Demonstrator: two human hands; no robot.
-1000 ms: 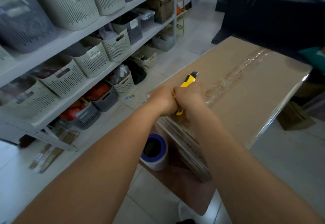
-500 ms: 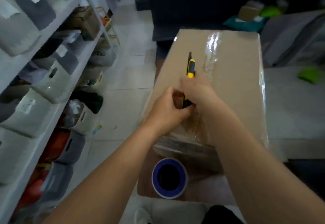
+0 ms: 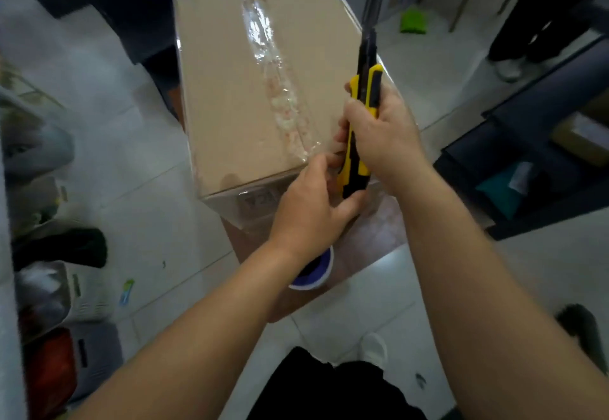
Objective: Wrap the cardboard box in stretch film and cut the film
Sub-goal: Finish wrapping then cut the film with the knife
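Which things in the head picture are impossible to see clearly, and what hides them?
- Film roll: mostly hidden behind the left hand and wrist.
- Utility knife: its middle is covered by the right hand; the blade tip is blurred.
- Cardboard box: its far end is cut off by the top edge.
- Baskets at left: blurred, contents unclear.

Roll (image 3: 317, 271) half hidden behind left wrist, only blue rim showing. Knife (image 3: 359, 129) middle covered by right hand (image 3: 382, 133); blade tip smeared by motion blur. Box (image 3: 257, 90) far end cut off by top edge. Left hand (image 3: 309, 208) fingertips tucked out of sight behind knife. Bins (image 3: 49, 304) at left blurred, contents unreadable.
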